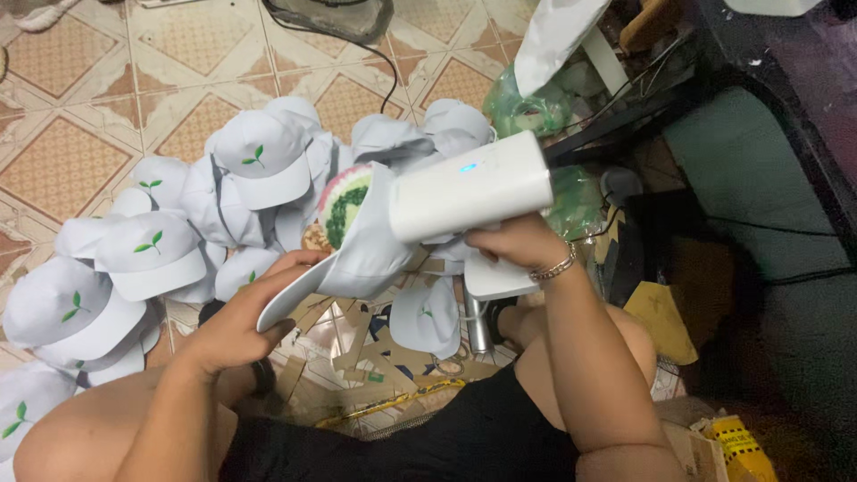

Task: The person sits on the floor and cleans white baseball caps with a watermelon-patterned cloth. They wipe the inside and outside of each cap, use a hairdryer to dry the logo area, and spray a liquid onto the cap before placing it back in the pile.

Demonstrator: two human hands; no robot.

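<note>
The left hand (pixel 237 326) has its fingers curled around the brim of a white cap (pixel 357 245), thumb under the brim's edge and fingertips on top, so the cap is held up above the person's lap. The cap is tilted, its brim pointing down towards the left hand and its crown towards the right. On the crown's front sits a round green and pink patch (pixel 344 203).

The right hand (pixel 518 245) is wrapped tight around the handle of a white handheld device (pixel 473 192), fingers closed fully on the grip. The device's long body lies across the top of the cap's crown, touching it, and a small blue light glows on its upper side. A bracelet (pixel 555 266) circles the right wrist, just beside the cap.

Beyond the cap, on the tiled floor (pixel 80 107), lies a pile of white caps (pixel 178 223), each with a small green leaf mark on the front. One more cap (pixel 427 317) lies below the held cap, on cardboard scraps (pixel 375 357) spread over the floor. Above and to the right of the held cap is a green plastic bag (pixel 527 107), and a black cable (pixel 357 45) runs across the tiles further up. A yellow packet (pixel 741 446) lies well to the lower right.
</note>
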